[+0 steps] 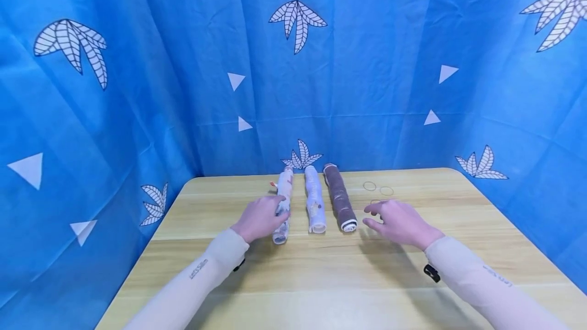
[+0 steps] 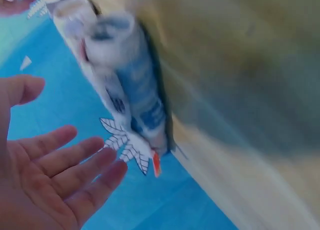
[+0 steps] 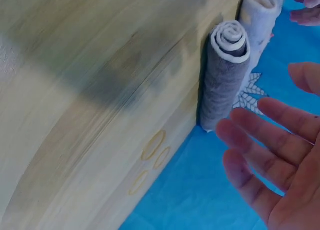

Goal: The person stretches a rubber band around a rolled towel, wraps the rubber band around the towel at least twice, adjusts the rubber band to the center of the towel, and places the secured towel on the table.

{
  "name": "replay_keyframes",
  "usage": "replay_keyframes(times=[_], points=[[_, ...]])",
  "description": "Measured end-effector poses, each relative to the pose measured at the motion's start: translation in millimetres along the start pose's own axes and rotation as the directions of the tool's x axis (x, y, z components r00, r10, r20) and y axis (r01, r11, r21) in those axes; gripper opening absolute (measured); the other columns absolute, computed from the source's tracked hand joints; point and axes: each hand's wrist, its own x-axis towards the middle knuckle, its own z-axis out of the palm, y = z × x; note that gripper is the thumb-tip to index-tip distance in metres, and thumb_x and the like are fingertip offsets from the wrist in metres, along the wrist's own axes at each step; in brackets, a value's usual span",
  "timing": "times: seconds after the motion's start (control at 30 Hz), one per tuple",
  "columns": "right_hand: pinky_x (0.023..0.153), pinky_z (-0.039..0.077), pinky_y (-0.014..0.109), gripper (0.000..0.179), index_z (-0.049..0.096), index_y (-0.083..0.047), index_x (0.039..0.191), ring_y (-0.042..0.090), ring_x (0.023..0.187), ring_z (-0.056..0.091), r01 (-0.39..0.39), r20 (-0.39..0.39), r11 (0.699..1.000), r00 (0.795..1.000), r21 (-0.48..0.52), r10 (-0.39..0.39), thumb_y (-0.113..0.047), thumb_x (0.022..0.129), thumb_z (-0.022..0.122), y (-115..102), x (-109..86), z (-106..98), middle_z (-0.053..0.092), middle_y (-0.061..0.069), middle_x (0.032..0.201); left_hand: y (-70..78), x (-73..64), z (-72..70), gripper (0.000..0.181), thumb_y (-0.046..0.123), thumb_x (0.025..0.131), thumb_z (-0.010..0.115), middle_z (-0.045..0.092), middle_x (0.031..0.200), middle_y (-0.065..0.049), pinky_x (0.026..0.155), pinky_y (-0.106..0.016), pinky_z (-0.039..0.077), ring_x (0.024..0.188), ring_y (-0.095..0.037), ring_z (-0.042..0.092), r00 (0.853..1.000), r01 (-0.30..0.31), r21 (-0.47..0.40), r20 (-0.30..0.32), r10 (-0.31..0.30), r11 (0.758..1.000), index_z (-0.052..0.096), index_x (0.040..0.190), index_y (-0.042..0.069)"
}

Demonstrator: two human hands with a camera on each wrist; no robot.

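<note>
Three rolled-up cloths, which look like towels, lie side by side toward the back of the table. My left hand (image 1: 262,217) hovers over the left roll (image 1: 285,187), a pale patterned one with a small orange-red tag (image 2: 157,164). Its fingers are spread and relaxed in the left wrist view, with nothing in the palm. In the middle is a pale lavender roll (image 1: 314,198). The dark brown roll (image 1: 339,195), with a white spiral end (image 3: 231,41), is nearest to my right hand (image 1: 403,222). That hand is relaxed too, its fingers apart and holding nothing.
Three thin rubber bands (image 3: 153,145) lie on the wooden table (image 1: 321,279) to the right of the brown roll, beyond the right hand. A blue patterned curtain (image 1: 367,65) hangs close behind the table's back edge and along its sides.
</note>
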Motion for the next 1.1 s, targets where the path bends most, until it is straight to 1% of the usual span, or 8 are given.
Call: replay_keyframes(times=[0.07, 0.3, 0.47, 0.57, 0.67, 0.83, 1.0, 1.1], points=[[0.079, 0.058, 0.047, 0.032, 0.073, -0.008, 0.114, 0.025, 0.088, 0.073, -0.017, 0.004, 1.0, 1.0, 0.014, 0.017, -0.033, 0.096, 0.067, 2.7, 1.0, -1.0, 0.076, 0.006, 0.1, -2.5, 14.4, -0.9, 0.049, 0.04, 0.094, 0.064, 0.071, 0.104, -0.01, 0.068, -0.037, 0.054, 0.075, -0.018, 0.061, 1.0, 0.031, 0.012, 0.006, -0.031, 0.999, 0.064, 0.131, 0.008], [0.073, 0.058, 0.042, 0.022, 0.075, -0.011, 0.106, 0.019, 0.081, 0.071, -0.02, 0.0, 1.0, 1.0, 0.013, 0.02, -0.028, 0.094, 0.069, 10.3, 2.8, -1.3, 0.073, -0.002, 0.088, -13.2, 59.8, -1.4, 0.051, 0.039, 0.094, 0.063, 0.068, 0.112, -0.013, 0.08, -0.043, 0.056, 0.086, -0.023, 0.061, 0.994, 0.085, 0.097, 0.056, -0.091, 0.992, 0.061, 0.131, 0.004], [0.073, 0.057, 0.043, 0.02, 0.076, -0.011, 0.105, 0.018, 0.079, 0.07, -0.019, -0.002, 1.0, 1.0, 0.021, 0.019, -0.026, 0.094, 0.069, 12.3, 3.8, -0.1, 0.072, -0.005, 0.085, -14.6, 83.6, -4.3, 0.061, 0.042, 0.094, 0.062, 0.064, 0.124, -0.017, 0.089, -0.047, 0.055, 0.1, -0.028, 0.062, 0.983, 0.144, 0.152, 0.091, -0.159, 0.978, 0.054, 0.138, 0.001], [0.073, 0.057, 0.041, 0.02, 0.076, -0.012, 0.105, 0.014, 0.078, 0.069, -0.028, 0.007, 0.999, 1.0, 0.021, 0.028, -0.027, 0.094, 0.069, 12.9, 4.5, 0.5, 0.072, -0.006, 0.085, -14.5, 94.2, -4.5, 0.064, 0.044, 0.095, 0.061, 0.062, 0.127, -0.017, 0.092, -0.049, 0.053, 0.105, -0.03, 0.062, 0.97, 0.188, 0.178, 0.119, -0.21, 0.966, 0.051, 0.141, 0.001], [0.074, 0.057, 0.04, 0.022, 0.076, -0.013, 0.106, 0.011, 0.078, 0.068, -0.044, 0.021, 0.999, 0.999, 0.013, 0.043, -0.029, 0.094, 0.068, 13.1, 5.1, 1.2, 0.073, -0.007, 0.086, -16.9, 104.5, -0.9, 0.064, 0.048, 0.096, 0.058, 0.062, 0.126, -0.015, 0.095, -0.05, 0.051, 0.107, -0.03, 0.061, 0.951, 0.238, 0.195, 0.153, -0.269, 0.952, 0.05, 0.141, 0.003], [0.073, 0.056, 0.038, 0.025, 0.075, -0.011, 0.109, 0.008, 0.077, 0.065, -0.058, 0.042, 0.998, 0.997, 0.009, 0.057, -0.029, 0.094, 0.067, 13.9, 7.2, 3.6, 0.072, -0.007, 0.087, -23.4, 121.3, 8.7, 0.061, 0.055, 0.095, 0.058, 0.065, 0.112, -0.012, 0.093, -0.048, 0.048, 0.099, -0.029, 0.06, 0.914, 0.315, 0.18, 0.206, -0.349, 0.932, 0.058, 0.13, 0.005], [0.071, 0.055, 0.035, 0.025, 0.075, -0.011, 0.11, 0.006, 0.075, 0.063, -0.068, 0.057, 0.998, 0.996, 0.01, 0.067, -0.029, 0.094, 0.067, 14.2, 8.9, 4.9, 0.072, -0.007, 0.087, -28.8, 135.4, 18.6, 0.056, 0.057, 0.088, 0.068, 0.063, 0.095, -0.007, 0.083, -0.041, 0.048, 0.088, -0.025, 0.059, 0.882, 0.358, 0.157, 0.267, -0.389, 0.92, 0.064, 0.117, 0.009], [0.07, 0.055, 0.035, 0.025, 0.075, -0.01, 0.11, 0.005, 0.074, 0.063, -0.076, 0.059, 0.997, 0.995, 0.014, 0.075, -0.028, 0.094, 0.067, 15.2, 9.7, 5.4, 0.072, -0.006, 0.086, -28.3, 142.6, 22.2, 0.056, 0.057, 0.086, 0.07, 0.063, 0.093, -0.007, 0.078, -0.038, 0.048, 0.085, -0.024, 0.059, 0.876, 0.362, 0.152, 0.281, -0.392, 0.92, 0.065, 0.115, 0.009]])
